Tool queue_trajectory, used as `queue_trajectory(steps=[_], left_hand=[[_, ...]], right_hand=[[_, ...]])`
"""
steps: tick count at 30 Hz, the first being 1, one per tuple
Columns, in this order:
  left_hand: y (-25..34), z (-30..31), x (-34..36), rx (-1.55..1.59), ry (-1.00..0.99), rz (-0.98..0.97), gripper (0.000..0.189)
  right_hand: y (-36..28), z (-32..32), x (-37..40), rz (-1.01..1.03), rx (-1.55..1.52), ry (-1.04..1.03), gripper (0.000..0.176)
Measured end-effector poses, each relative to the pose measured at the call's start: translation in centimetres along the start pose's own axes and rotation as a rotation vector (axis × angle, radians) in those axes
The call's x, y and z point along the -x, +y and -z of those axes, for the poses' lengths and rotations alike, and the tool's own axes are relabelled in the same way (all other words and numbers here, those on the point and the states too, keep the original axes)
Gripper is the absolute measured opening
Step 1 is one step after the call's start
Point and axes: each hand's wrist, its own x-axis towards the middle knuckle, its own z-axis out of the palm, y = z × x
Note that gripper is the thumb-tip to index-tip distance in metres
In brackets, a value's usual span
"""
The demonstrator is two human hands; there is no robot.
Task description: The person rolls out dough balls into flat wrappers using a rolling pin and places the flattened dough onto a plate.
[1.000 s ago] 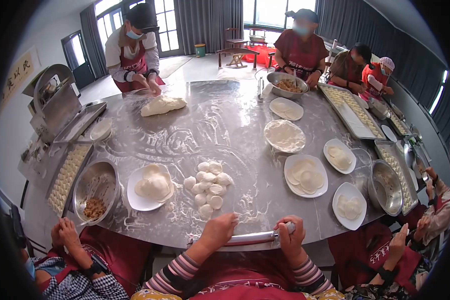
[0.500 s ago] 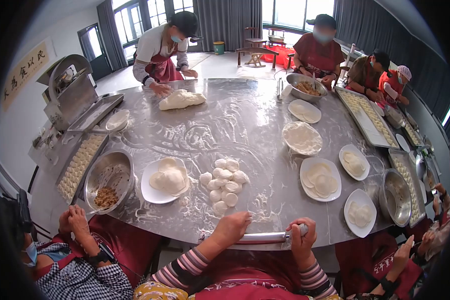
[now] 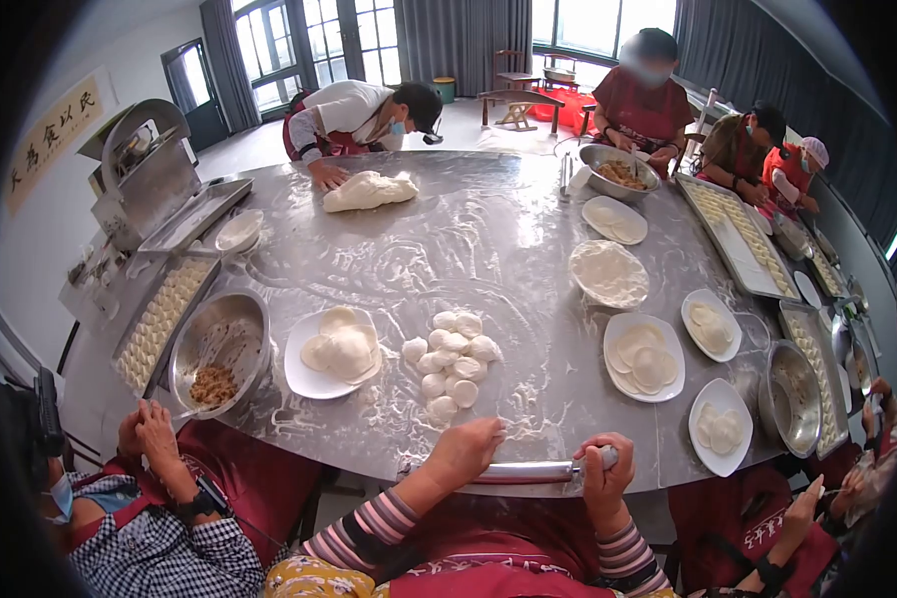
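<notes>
A metal rolling pin lies along the near edge of the steel table. My right hand is closed round its right handle. Above the pin's left part is my left hand, with fingers pinched together; what they hold, if anything, is too small to make out. Just beyond that hand sits a cluster of round dough pieces on the floured surface. Left of the cluster, a white plate bears stacked flat wrappers.
Filling lies in a steel bowl at the left, beside a dumpling tray. Plates of wrappers and a flour dish stand right. A person across the table touches a large dough lump. Co-workers sit on both sides.
The person across the table has bent lower over the far edge. The view has shifted slightly. My hands stay at nearly the same places by the rolling pin.
</notes>
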Motion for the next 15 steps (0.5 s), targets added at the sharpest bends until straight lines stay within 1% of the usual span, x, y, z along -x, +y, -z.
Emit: queue_trajectory(steps=[15], left_hand=[[0.0, -0.04, 0.03, -0.001, -0.008, 0.015, 0.015]], right_hand=[[-0.05, -0.03, -0.04, 0.002, -0.014, -0.001, 0.014]])
